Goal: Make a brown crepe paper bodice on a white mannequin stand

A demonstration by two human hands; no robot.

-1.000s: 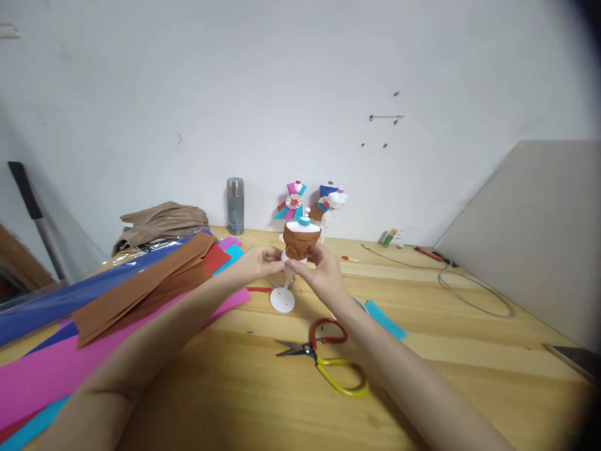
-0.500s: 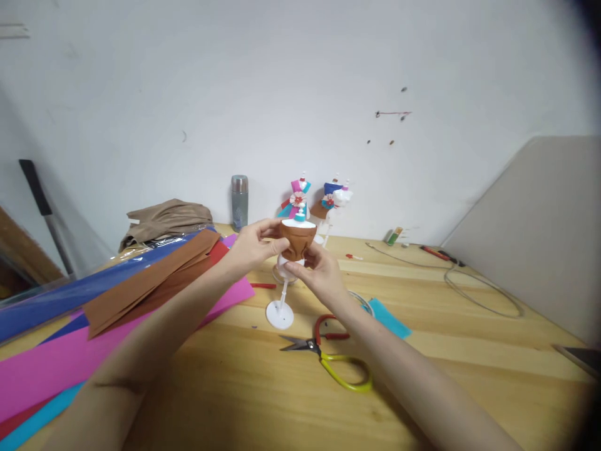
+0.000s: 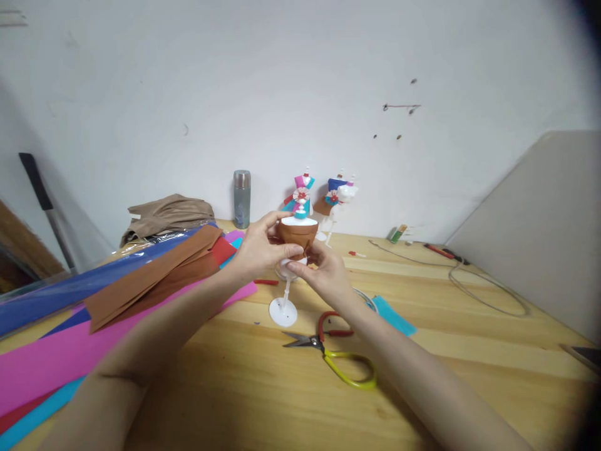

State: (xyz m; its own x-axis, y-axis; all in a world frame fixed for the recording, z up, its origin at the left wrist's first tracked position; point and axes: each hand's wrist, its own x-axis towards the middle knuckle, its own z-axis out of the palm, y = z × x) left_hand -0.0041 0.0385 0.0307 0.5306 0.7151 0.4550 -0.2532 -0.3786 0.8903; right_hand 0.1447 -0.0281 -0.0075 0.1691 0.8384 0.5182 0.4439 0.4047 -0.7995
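Observation:
A small white dress form on a stand [image 3: 283, 312] is tilted between my hands, with brown material [image 3: 298, 235] wrapped round its upper body and a teal band at the neck. My left hand [image 3: 263, 245] is closed on the brown material from the left, its thumb across the front. From the right, my right hand [image 3: 326, 268] grips the lower body, thumb in front on the white part and fingers behind. Scissors [image 3: 314, 341] with one red and one yellow handle lie open on the table below the stand. Some fingertips are hidden behind the form.
Coloured sheets [image 3: 154, 282] and brown fabric [image 3: 169, 216] cover the left side. Behind stand a flask [image 3: 241, 199] and several dressed forms [image 3: 301, 195]. A teal piece [image 3: 394, 315], a cable [image 3: 474, 300] and a red-handled tool [image 3: 439, 250] lie at right.
My left thumb has moved right and down across the brown material, which now sits lower and smoother over the white body. The whole view has shifted slightly.

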